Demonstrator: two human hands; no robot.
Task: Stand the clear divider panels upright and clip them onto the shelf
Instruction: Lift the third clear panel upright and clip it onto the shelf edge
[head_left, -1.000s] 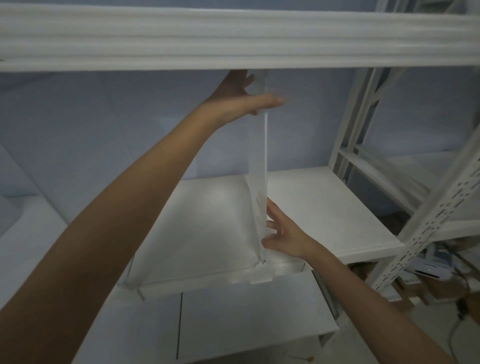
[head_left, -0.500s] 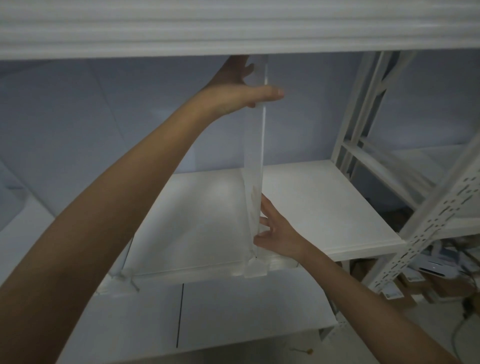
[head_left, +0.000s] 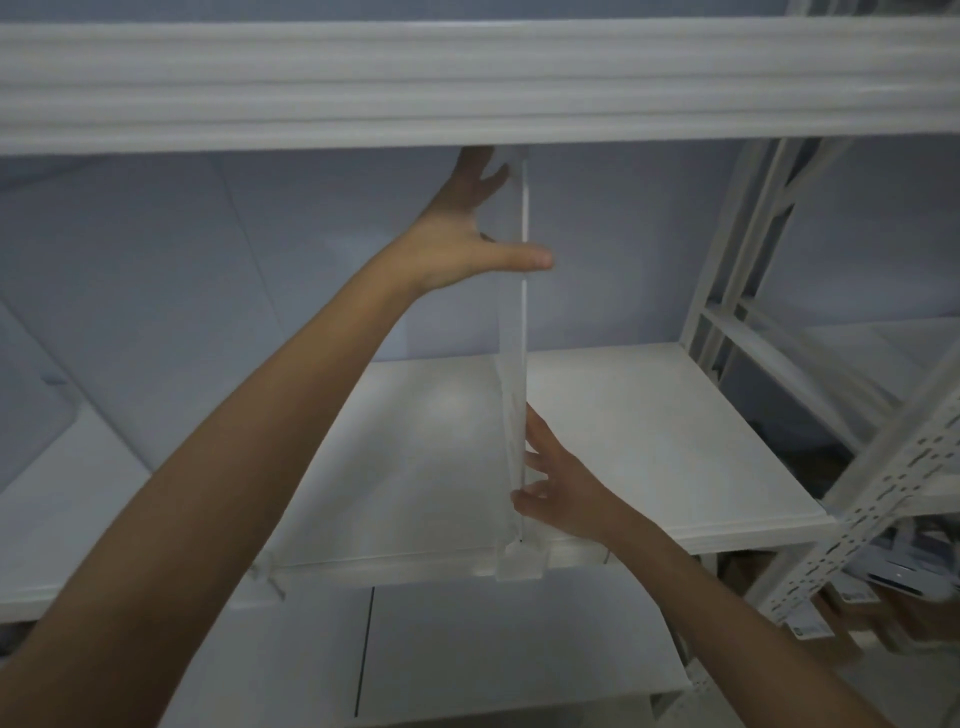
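Fingers of the left hand (head_left: 467, 244) lie straight along the left face of the clear divider panel (head_left: 513, 364) near its top, thumb hooked across its front edge, so that hand pinches the panel. The right hand (head_left: 558, 491) rests straight fingers against the right face low down, thumb tip at the front edge just above the clip (head_left: 521, 558), pressing more than grasping. This panel stands upright on the shelf (head_left: 649, 426), its clip over the shelf's front lip. To seat it well, I would hold the top steady and plumb while the lower hand pushes the foot squarely back until the clip bites fully. Count: two hands, one standing panel with one clip; a second small clip-like piece (head_left: 270, 577) hangs at the lip far left, too blurred to name
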